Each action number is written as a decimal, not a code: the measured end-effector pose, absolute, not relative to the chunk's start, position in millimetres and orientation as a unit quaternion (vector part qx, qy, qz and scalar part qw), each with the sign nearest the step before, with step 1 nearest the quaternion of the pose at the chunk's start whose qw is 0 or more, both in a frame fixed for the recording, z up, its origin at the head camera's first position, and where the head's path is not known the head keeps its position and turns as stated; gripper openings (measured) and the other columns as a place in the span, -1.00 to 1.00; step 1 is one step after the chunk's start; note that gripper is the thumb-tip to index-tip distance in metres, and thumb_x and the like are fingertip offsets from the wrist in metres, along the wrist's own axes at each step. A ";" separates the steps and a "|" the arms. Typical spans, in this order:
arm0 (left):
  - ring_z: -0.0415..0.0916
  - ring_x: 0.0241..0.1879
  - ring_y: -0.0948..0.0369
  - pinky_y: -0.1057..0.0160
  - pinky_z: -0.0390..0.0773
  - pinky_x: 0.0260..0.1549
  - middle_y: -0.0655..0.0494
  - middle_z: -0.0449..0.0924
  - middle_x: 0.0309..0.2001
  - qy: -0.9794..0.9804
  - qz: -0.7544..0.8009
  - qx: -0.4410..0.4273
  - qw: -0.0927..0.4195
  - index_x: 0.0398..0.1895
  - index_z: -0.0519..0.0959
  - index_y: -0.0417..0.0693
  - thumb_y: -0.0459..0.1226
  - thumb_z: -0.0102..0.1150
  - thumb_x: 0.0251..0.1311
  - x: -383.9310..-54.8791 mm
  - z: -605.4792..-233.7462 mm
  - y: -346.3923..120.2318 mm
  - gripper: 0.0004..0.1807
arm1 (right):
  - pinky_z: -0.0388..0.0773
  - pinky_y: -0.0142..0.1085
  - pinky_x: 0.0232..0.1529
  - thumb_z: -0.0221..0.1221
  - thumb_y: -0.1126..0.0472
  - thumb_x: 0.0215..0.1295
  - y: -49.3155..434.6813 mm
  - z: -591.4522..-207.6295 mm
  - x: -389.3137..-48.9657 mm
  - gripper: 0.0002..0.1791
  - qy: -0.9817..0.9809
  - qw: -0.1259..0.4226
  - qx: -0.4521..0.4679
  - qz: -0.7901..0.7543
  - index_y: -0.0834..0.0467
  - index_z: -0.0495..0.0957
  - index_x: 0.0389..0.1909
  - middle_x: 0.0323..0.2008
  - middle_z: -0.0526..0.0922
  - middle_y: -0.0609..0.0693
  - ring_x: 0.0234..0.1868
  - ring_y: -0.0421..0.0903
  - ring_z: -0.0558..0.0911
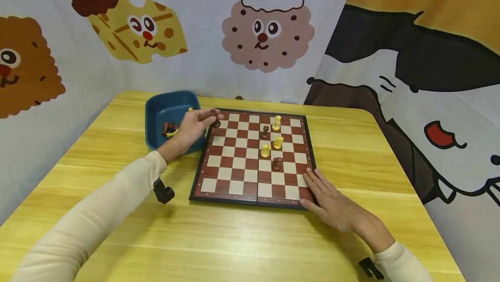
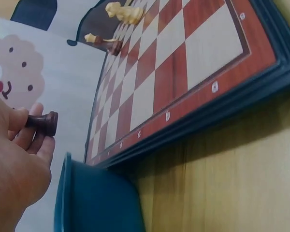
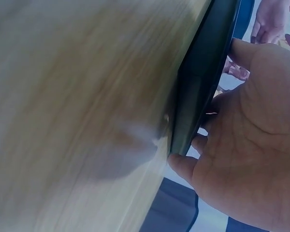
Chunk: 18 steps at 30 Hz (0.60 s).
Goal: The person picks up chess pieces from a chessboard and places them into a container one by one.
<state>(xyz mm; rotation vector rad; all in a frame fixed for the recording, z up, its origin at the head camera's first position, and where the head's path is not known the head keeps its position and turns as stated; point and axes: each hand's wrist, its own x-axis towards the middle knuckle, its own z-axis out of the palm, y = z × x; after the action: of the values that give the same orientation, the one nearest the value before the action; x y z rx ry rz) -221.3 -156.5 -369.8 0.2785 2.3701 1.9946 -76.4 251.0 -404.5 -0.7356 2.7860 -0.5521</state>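
Note:
My left hand pinches a dark brown chess piece between thumb and fingers, over the board's far left corner; its top is hidden by the fingers. In the left wrist view the piece's round base points away from the hand. My right hand rests on the near right corner of the chessboard, fingers extended over the right edge and thumb by the front edge. Standing on the board's right half are a yellow knight, another yellow knight, a taller yellow piece, a brown piece and a brown knight.
Left of the board, close against it, stands a blue bin under my left forearm. Brown pieces and yellow ones lie inside it. A printed cloth hangs behind the wooden table.

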 end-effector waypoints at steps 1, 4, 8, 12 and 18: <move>0.49 0.25 0.05 -0.02 0.40 0.28 -0.18 0.65 0.11 0.764 0.638 0.089 0.013 0.28 0.53 -0.33 -0.34 0.05 0.53 -220.9 -368.4 -159.3 -0.64 | 0.04 0.30 0.39 -0.06 -0.20 0.60 250.8 -404.1 -76.5 -0.14 0.945 0.107 -0.248 -0.182 0.28 -0.05 0.61 0.61 -0.13 0.19 0.58 0.21 -0.20; 0.49 0.24 0.09 0.02 0.42 0.26 -0.19 0.65 0.11 0.772 0.629 0.088 0.002 0.28 0.53 -0.30 -0.33 0.06 0.53 -220.2 -364.7 -167.6 -0.64 | 0.04 0.28 0.40 -0.06 -0.21 0.60 249.4 -400.9 -77.1 -0.14 0.947 0.113 -0.244 -0.178 0.29 -0.04 0.61 0.61 -0.13 0.20 0.58 0.22 -0.19; 0.57 0.14 0.08 0.10 0.50 0.19 -0.20 0.63 0.13 0.770 0.633 0.078 -0.014 0.28 0.54 -0.29 -0.34 0.06 0.53 -221.2 -361.9 -176.4 -0.65 | -0.01 0.24 0.44 -0.09 -0.24 0.59 248.5 -396.8 -77.8 -0.12 0.947 0.127 -0.238 -0.172 0.27 -0.06 0.62 0.61 -0.15 0.18 0.59 0.20 -0.21; 0.60 0.09 0.06 0.08 0.51 0.17 -0.20 0.62 0.15 0.771 0.633 0.073 -0.016 0.29 0.52 -0.34 -0.35 0.03 0.54 -221.9 -362.7 -184.7 -0.64 | -0.04 0.21 0.45 -0.12 -0.25 0.60 248.2 -395.3 -76.8 -0.12 0.948 0.138 -0.234 -0.165 0.28 -0.08 0.62 0.62 -0.17 0.18 0.59 0.20 -0.22; 0.59 0.05 0.05 0.18 0.60 -0.12 -0.10 0.67 0.10 0.783 0.618 0.062 -0.024 0.21 0.58 -0.27 -0.30 0.02 0.56 -220.4 -364.5 -201.4 -0.68 | -0.03 0.21 0.45 -0.12 -0.25 0.60 247.7 -395.4 -76.0 -0.12 0.949 0.138 -0.231 -0.162 0.27 -0.08 0.62 0.62 -0.17 0.17 0.59 0.20 -0.21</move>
<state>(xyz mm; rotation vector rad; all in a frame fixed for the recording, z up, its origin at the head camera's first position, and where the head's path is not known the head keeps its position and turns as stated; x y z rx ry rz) -220.4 -201.4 -364.5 0.1965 2.4992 1.9720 -76.0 247.7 -395.4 -0.6667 2.7459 -0.4687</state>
